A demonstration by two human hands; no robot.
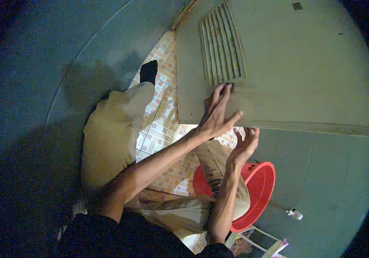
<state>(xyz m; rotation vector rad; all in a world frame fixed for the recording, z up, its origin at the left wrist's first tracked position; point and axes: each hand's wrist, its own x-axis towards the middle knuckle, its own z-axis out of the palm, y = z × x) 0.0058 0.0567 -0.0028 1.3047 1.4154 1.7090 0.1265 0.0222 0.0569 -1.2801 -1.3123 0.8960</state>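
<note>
A pale green door (304, 64) with a slatted vent (223, 43) fills the upper right. My left hand (216, 114) lies against it just under the vent, fingers stretched forward and thumb spread apart. A small dark patch (231, 87) shows by its fingertips; I cannot tell whether it is a thing or shadow. Close by, my right hand (245, 148) is at the door's near edge, half curled, thumb and fingers apart. Its fingertips reach that edge, and nothing shows between them.
My bent legs in tan trousers (111, 133) take up the left and middle. A red plastic tub (262, 189) stands beside my right leg. Patterned tiles (161, 129) cover the floor. A small tap (295, 213) juts from the green wall, with a white rack (274, 247) below.
</note>
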